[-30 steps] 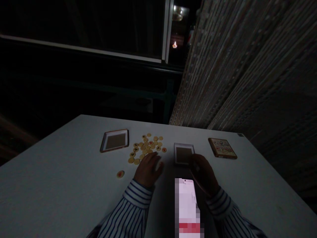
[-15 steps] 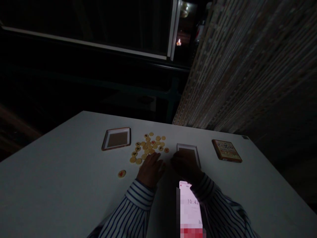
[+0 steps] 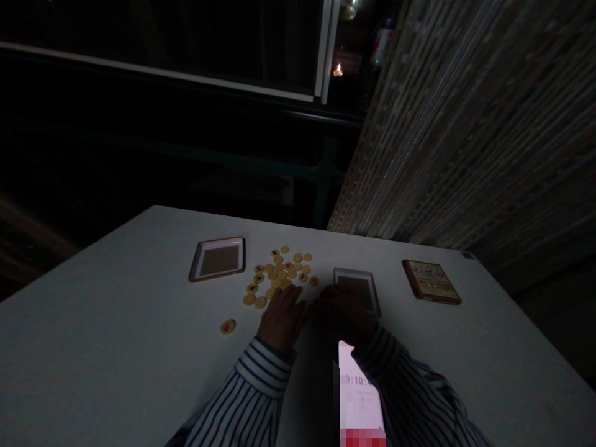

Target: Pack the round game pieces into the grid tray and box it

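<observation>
Several round, pale-yellow Chinese chess pieces (image 3: pixel 279 268) lie in a loose cluster on the white table, some with black or red characters, others blank side up. My left hand (image 3: pixel 282 320) rests palm down at the near edge of the cluster, fingers stretched forward and apart over the closest pieces. Just beside its thumb is my right hand (image 3: pixel 342 310), in deep shadow; its fingers cannot be made out. Partly covered by that hand is a shallow open box half (image 3: pixel 374 292). One red-marked chess piece (image 3: pixel 228 326) sits apart to the left.
Another shallow box half (image 3: pixel 216 259) lies at the left of the cluster. A closed box with a printed lid (image 3: pixel 432 282) is at the right. Beneath my right forearm a lit phone (image 3: pixel 361 403) shows a timer. A string curtain (image 3: pixel 419 124) hangs behind the white table (image 3: pixel 116 310).
My right hand has moved left, closer to my left hand, and its sleeve covers more of the phone's digits. My left hand and the chess pieces stay nearly in place.
</observation>
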A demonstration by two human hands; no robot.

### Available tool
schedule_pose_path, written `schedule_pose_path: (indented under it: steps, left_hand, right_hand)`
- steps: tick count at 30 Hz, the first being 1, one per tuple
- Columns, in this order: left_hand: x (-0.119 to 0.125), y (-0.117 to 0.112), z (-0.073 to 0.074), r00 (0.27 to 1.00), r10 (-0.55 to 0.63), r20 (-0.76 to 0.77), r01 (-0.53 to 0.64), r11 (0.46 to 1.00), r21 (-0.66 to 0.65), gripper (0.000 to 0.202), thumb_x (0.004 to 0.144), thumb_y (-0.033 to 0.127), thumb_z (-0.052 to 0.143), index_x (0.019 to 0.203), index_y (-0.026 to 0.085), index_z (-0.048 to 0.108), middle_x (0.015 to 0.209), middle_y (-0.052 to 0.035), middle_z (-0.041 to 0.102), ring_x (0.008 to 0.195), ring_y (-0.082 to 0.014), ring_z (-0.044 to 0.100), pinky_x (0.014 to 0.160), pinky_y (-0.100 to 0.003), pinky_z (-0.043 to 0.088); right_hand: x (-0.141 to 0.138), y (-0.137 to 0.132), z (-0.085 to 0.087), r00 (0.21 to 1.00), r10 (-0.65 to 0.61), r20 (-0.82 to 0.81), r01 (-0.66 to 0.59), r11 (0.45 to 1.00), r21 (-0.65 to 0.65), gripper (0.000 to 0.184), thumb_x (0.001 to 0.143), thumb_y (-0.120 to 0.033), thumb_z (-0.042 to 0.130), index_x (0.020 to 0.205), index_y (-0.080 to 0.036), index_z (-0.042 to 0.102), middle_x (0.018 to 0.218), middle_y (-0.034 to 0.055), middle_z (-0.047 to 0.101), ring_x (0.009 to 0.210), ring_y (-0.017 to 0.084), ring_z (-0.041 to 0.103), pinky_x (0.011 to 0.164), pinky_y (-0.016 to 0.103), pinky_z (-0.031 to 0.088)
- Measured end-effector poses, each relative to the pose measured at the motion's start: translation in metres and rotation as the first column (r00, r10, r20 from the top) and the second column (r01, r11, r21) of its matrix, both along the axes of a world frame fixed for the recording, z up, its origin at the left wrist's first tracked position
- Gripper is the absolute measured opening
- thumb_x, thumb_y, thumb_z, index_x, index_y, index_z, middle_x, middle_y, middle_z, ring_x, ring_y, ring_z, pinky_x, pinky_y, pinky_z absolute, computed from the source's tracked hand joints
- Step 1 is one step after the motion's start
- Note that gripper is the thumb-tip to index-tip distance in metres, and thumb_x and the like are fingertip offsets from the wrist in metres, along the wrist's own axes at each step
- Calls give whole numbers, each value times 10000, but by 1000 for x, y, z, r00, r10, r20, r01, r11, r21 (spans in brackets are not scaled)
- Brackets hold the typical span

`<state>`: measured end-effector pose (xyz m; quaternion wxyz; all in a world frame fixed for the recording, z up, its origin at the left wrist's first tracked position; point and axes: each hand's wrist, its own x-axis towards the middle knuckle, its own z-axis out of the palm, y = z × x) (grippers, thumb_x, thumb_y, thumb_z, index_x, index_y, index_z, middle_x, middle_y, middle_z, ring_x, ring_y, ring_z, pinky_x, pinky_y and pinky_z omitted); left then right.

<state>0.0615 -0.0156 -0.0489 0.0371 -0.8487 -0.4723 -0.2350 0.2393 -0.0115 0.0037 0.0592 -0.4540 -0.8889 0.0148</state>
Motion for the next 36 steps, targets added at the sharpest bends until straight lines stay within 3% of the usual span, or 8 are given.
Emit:
schedule_pose_path:
  steps: [20,32,36]
  left_hand:
    - [4,-2,6,999,5,32,-3,997,-77,218,809,239,495,909,178,679,1170,-125,581,1127,-294,483,975,-536,334]
    - [4,0,4,992,-31,121,19,995,102,264,849,276,432,969,154,634,1120,-122,601,1076,-247,524,954,-473,397]
    - [4,-1,8,979,-37,201,18,995,95,270,849,291,436,986,156,625,1114,-117,605,1082,-237,519,938,-434,428]
  right_hand:
    - [-5,-1,2,1000,-14,-18,13,997,-71,170,858,-300,489,939,-312,638,912,30,596,872,186,518,758,343,328]
    - [3,2,0,995,25,-96,-23,999,29,193,874,-317,458,885,-248,639,873,32,601,837,163,500,747,311,305]
    - [5,1,4,990,62,-130,-51,995,87,192,880,-298,451,877,-219,626,867,32,600,830,152,500,767,303,312]
